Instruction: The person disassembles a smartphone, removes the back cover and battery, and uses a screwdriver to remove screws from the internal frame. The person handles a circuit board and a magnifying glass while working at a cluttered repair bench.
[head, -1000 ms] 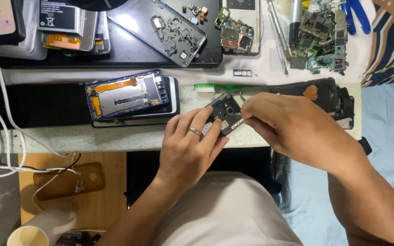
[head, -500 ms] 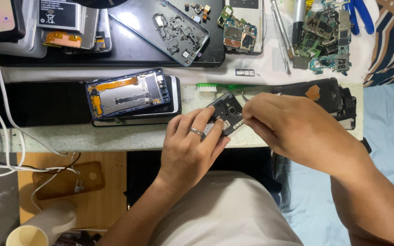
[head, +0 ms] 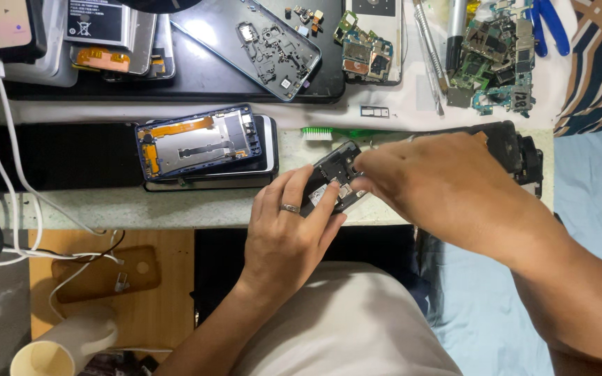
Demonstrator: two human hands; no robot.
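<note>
Head view, hands gripping opened phone

Two hands, one opened phone, one paper cup.

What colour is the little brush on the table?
Green: the small brush with a green handle shows best in the head view, just above the hands.

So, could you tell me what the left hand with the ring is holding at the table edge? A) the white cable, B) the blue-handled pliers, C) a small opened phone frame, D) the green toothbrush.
C: the left hand grips the small opened phone frame at the table edge, while the right hand works on its upper end.
</note>
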